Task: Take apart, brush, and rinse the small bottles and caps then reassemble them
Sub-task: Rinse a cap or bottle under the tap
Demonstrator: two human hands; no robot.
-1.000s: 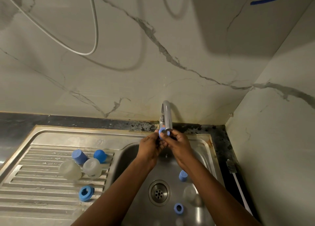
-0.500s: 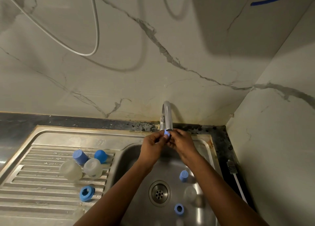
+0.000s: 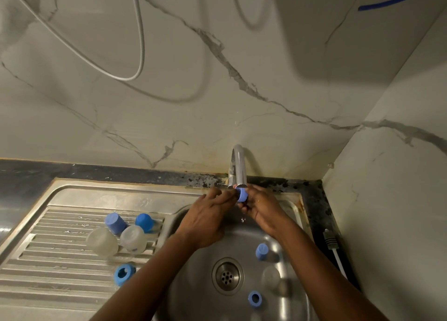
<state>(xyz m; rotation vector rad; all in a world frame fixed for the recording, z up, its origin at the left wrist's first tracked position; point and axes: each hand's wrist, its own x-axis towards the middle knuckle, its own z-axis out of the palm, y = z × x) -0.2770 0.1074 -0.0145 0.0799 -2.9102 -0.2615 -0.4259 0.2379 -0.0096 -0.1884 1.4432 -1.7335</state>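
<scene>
Blue cap (image 3: 242,195) at 12 o'clock of sink basin (image 3: 193,291), right under faucet spout (image 3: 238,168). Cap's long axis runs 12–6 in frame, with one end toward spout mouth; can't tell which end is open. Left hand (image 3: 205,220) pinches its 9 o'clock side. Right hand (image 3: 262,208) has fingers curled round its 3 o'clock side. Drainboard (image 3: 60,279) sits at 9 o'clock of basin.

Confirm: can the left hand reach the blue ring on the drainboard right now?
Probably yes, once freed. The blue ring lies uncovered on the drainboard, with nothing over it. But the left hand and right hand both hold the blue cap under the faucet, so it must let go first.
</scene>
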